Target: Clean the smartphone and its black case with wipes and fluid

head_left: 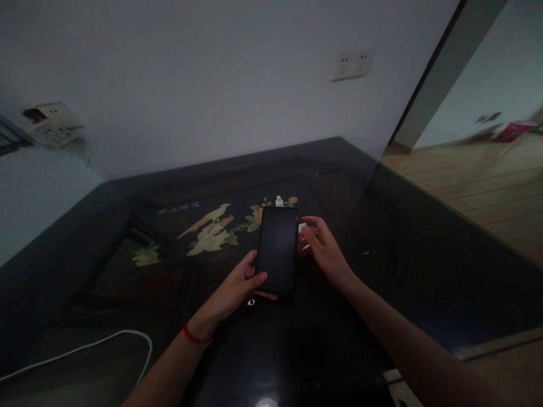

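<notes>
A smartphone (278, 249) with a dark screen stands upright-tilted over the table, its screen facing me. My left hand (244, 280) grips its lower left corner, thumb on the front and fingers behind; a red cord circles that wrist. At the phone's right edge is my right hand (316, 240), fingers curled, some partly hidden behind the phone. Something white (302, 227) shows among those fingers; its kind is not clear. Just above the phone's top edge, a small white nozzle or cap (279, 200) pokes out, the rest of it hidden.
The glossy black table (339, 350) has a bird-and-flower picture (210, 232) on its top. A white cable (123, 332) curves across the lower left. Wall sockets (353, 64) sit above the table's far edge. Wooden floor (466, 192) and a red box (513, 131) lie to the right.
</notes>
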A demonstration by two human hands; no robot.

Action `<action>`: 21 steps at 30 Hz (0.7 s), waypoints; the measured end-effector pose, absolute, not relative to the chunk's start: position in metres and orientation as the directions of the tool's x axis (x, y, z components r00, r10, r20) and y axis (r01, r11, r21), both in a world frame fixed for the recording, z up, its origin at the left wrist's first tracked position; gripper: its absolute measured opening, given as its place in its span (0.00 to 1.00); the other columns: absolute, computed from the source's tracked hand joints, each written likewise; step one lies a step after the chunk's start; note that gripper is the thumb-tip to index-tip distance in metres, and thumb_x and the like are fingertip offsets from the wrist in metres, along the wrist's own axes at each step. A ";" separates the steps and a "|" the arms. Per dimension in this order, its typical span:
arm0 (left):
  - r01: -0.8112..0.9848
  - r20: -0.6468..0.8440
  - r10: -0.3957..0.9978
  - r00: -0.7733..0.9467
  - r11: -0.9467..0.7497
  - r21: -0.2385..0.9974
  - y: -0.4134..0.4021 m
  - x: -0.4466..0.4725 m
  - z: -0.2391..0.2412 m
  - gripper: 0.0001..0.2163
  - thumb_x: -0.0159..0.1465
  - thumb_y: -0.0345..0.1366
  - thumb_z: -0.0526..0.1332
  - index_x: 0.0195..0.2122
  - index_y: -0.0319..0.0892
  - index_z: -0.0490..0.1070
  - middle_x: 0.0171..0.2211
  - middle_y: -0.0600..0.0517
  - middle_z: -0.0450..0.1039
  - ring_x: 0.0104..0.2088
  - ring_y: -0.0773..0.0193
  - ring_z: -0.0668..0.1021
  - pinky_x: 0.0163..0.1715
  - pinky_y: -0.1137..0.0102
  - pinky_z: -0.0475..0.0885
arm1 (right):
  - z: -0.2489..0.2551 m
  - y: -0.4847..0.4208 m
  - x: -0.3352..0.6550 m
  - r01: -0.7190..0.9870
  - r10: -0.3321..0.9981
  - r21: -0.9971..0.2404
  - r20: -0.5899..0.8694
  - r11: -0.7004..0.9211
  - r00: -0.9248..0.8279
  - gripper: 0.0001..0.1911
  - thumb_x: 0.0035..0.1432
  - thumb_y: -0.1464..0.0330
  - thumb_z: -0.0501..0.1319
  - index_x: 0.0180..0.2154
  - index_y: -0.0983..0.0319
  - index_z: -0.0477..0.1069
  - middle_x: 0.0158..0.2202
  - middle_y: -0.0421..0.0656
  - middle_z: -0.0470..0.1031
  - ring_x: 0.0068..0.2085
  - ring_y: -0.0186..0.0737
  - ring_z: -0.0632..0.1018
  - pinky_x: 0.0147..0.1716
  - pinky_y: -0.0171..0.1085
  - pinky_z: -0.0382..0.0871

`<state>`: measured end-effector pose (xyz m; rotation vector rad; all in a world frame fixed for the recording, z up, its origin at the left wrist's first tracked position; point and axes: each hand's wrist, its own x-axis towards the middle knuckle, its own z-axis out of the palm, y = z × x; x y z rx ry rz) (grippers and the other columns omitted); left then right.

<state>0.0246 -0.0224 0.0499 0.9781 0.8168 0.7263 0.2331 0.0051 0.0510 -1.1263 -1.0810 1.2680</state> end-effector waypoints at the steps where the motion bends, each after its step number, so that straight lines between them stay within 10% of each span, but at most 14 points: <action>1: -0.175 -0.238 0.847 0.475 0.356 0.918 -0.022 0.026 0.049 0.23 0.58 0.37 0.65 0.52 0.45 0.59 0.48 0.47 0.73 0.40 0.58 0.79 0.32 0.64 0.79 | 0.051 0.001 0.228 -0.123 1.000 -0.992 0.010 0.010 -0.002 0.24 0.55 0.54 0.59 0.49 0.58 0.59 0.28 0.35 0.67 0.26 0.34 0.71 0.23 0.34 0.67; 11: 0.250 -0.099 0.972 0.214 0.044 0.967 -0.010 0.026 0.033 0.19 0.62 0.49 0.54 0.48 0.42 0.58 0.45 0.45 0.73 0.40 0.60 0.78 0.39 0.65 0.72 | 0.019 0.008 0.195 0.045 0.989 -0.999 -0.016 -0.009 -0.150 0.36 0.52 0.67 0.61 0.61 0.63 0.52 0.33 0.39 0.68 0.31 0.36 0.73 0.30 0.36 0.68; 21: 0.809 -0.051 0.996 0.079 -0.034 0.586 0.013 0.011 0.030 0.13 0.63 0.47 0.50 0.32 0.43 0.64 0.35 0.44 0.74 0.41 0.51 0.75 0.42 0.59 0.64 | 0.009 0.045 0.181 0.197 0.984 -0.980 -0.028 0.007 -0.177 0.20 0.58 0.68 0.61 0.52 0.63 0.66 0.36 0.42 0.74 0.36 0.38 0.76 0.37 0.41 0.72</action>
